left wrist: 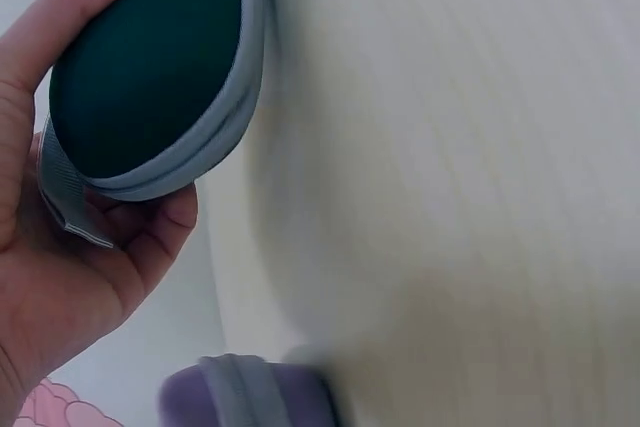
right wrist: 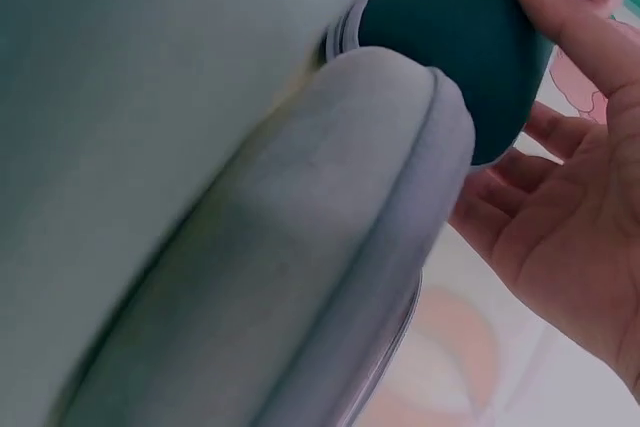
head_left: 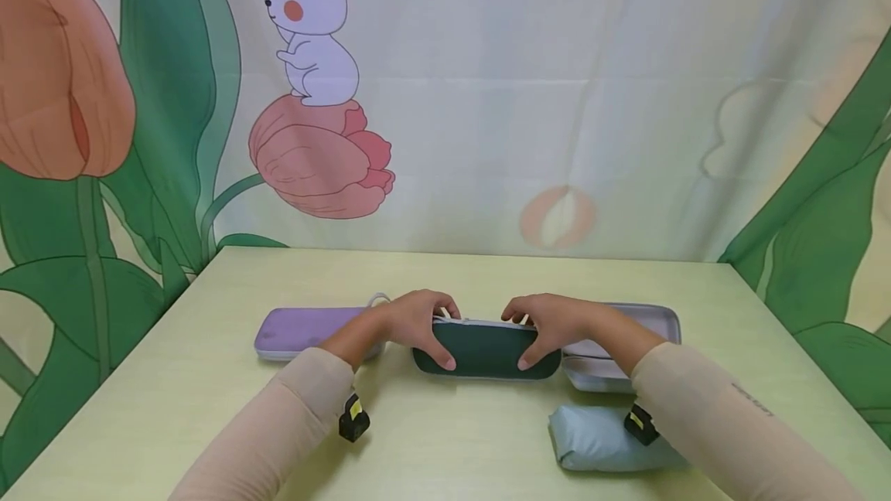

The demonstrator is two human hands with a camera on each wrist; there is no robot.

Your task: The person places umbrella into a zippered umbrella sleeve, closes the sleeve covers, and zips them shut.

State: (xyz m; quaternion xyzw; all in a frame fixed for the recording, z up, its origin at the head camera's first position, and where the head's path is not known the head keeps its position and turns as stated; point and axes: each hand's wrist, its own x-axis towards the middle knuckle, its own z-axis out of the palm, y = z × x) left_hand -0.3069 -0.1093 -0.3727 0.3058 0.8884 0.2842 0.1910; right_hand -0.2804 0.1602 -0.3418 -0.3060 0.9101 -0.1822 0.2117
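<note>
Left grip (head_left: 420,323) and right grip (head_left: 559,323) are pinching opposite ends of the green case (head_left: 486,351) between them; even pressure is probably steadying it best, with its right end likely needing clearance from the pale case (head_left: 604,381) just beside.

Indoor tabletop, room type unclear, table (head_left: 445,439) under left hand (head_left: 418,325) and right hand (head_left: 557,323), cloth (head_left: 473,99) with rabbit (head_left: 313,60) and tulips (head_left: 63,83) beyond them.
</note>
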